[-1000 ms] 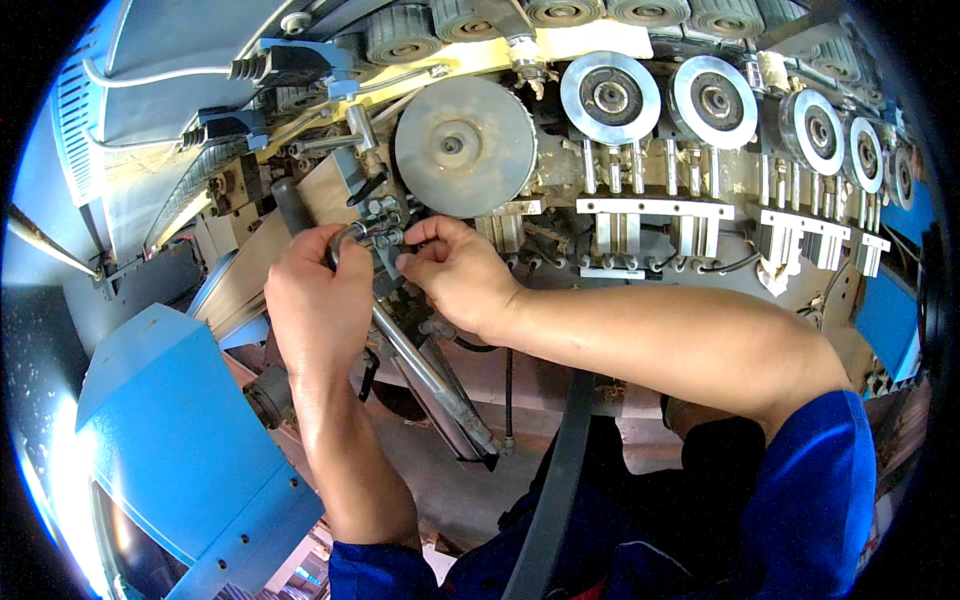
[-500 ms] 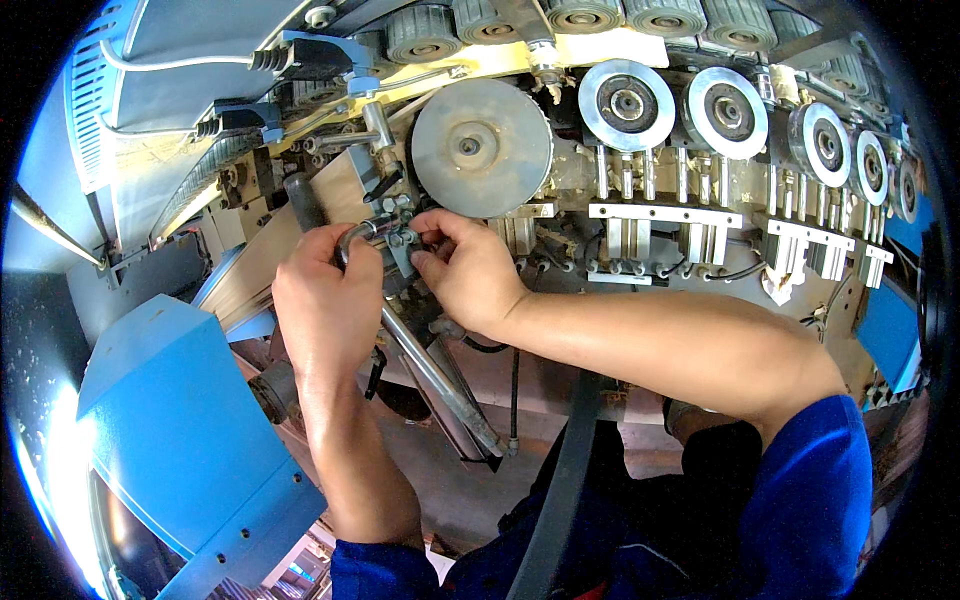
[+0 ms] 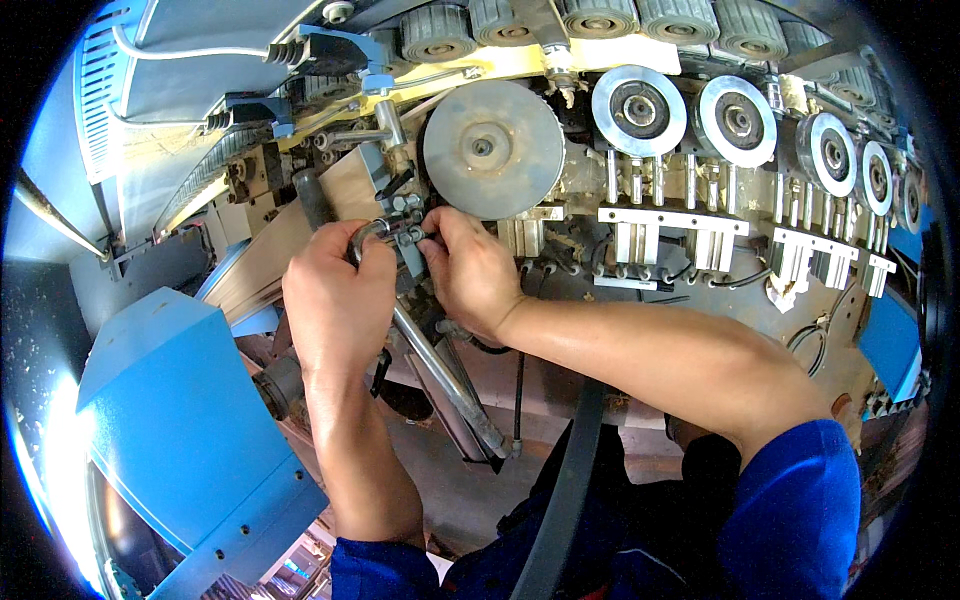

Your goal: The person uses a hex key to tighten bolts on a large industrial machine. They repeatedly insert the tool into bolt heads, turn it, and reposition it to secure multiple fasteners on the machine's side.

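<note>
My left hand is closed round a bent, shiny metal rod whose curved end shows between thumb and forefinger. My right hand pinches a small metal fitting with thumb and fingertips, just beside the rod's end. Bolt heads stand right above the fitting on a metal clamp block. A straight steel tube slants down and right from beneath my hands. Just above my right hand is a large grey disc. The fingertips partly hide the contact point.
Several silver-rimmed rollers line the right side above metal brackets. Black ribbed rollers run along the top by a yellow bar. A blue housing stands left of my left forearm. A wooden board lies behind my left hand.
The whole view has shifted slightly, with the machine a little further right in it. Both hands stay at the same fitting and rod, the grip looking much the same.
</note>
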The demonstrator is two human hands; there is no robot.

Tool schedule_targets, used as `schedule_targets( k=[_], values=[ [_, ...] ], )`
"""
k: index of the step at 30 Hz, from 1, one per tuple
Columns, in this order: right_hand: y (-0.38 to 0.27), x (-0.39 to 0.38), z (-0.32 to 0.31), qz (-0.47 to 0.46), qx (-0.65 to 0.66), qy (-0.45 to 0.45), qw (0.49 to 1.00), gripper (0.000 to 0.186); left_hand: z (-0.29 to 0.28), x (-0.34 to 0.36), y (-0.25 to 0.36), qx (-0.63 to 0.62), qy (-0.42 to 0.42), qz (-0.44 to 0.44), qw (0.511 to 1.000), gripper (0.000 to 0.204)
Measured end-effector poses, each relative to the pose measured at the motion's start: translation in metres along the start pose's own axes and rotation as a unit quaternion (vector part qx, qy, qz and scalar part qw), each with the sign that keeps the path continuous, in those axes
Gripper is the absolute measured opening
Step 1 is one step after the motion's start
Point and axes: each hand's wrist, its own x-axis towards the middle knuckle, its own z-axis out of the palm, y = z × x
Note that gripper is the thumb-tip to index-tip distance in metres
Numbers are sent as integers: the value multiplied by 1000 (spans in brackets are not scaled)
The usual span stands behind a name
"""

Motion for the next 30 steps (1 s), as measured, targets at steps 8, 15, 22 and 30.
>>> schedule_targets(
  k=[8,15,22,30],
  values=[
    [2,-3,-2,47,101,-21,994,19,15,8,-8,-6,-5,39,999,29],
    [-10,-30,-45,122,206,-127,963,18,18,6,-4,16,1,42,999,28],
    [-76,-36,-100,114,80,-348,927,37,22,13,1,-57,-7,15,998,29],
    [-84,-3,-130,5,-131,-432,892,30,22,20,3,-47,-26,-19,998,30]
  ],
)
